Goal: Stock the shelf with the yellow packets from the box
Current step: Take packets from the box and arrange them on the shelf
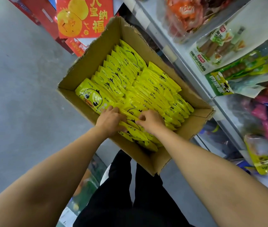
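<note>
An open cardboard box [87,63] stands on the floor in front of me, filled with rows of yellow packets [130,79] printed with a duck face. Both hands reach into its near end. My left hand [109,121] has its fingers curled around the edge of a bundle of yellow packets [133,131] at the box's near side. My right hand [151,121] pinches the same bundle from the right with curled fingers. The shelf [187,69] rises on the right.
The shelf on the right holds hanging snack bags in green, pink and orange [238,74]. Red gift boxes [84,17] stand behind the cardboard box. Grey floor [15,95] spreads to the left. My legs in black trousers [126,194] are below the box.
</note>
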A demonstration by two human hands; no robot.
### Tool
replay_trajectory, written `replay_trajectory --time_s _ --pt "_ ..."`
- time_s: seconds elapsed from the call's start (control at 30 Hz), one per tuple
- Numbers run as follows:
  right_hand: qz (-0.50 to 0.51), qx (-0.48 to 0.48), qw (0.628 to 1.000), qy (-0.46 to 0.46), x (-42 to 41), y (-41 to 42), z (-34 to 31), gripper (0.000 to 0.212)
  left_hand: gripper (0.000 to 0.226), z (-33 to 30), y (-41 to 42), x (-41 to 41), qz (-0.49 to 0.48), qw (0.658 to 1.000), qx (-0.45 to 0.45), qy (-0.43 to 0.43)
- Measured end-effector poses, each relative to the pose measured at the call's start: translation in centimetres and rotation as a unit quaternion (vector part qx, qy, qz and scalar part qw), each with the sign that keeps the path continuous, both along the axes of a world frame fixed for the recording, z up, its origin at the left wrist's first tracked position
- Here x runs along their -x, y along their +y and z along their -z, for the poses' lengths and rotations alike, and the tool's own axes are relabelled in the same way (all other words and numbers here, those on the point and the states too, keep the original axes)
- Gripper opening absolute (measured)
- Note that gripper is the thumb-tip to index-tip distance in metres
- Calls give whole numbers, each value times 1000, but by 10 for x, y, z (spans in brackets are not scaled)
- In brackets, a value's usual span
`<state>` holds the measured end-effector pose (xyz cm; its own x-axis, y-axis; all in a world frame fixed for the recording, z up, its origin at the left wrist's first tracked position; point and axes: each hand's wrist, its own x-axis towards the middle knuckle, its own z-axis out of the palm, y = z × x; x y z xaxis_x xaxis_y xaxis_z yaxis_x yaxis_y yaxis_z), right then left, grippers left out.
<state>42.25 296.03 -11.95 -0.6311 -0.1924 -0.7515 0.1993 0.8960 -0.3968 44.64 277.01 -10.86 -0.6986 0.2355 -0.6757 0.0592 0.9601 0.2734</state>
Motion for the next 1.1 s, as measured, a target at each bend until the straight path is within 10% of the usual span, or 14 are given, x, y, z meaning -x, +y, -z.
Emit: replay_trajectory --time_s 0.37,0.6,0.83,1.1 --pt "137 37 988 67 -2 33 -40 24 19 -42 -4 -1 -169 965 -195 -40" --pt "254 44 952 163 11 65 -102 38 51 -88 8 10 -193 956 -221 -21" --pt "316 82 926 189 -7 99 -153 51 111 -141 35 11 -245 925 -232 -176" --pt "387 155 874 251 -23 152 -220 47 91 -199 91 10 -201 919 -295 -168"
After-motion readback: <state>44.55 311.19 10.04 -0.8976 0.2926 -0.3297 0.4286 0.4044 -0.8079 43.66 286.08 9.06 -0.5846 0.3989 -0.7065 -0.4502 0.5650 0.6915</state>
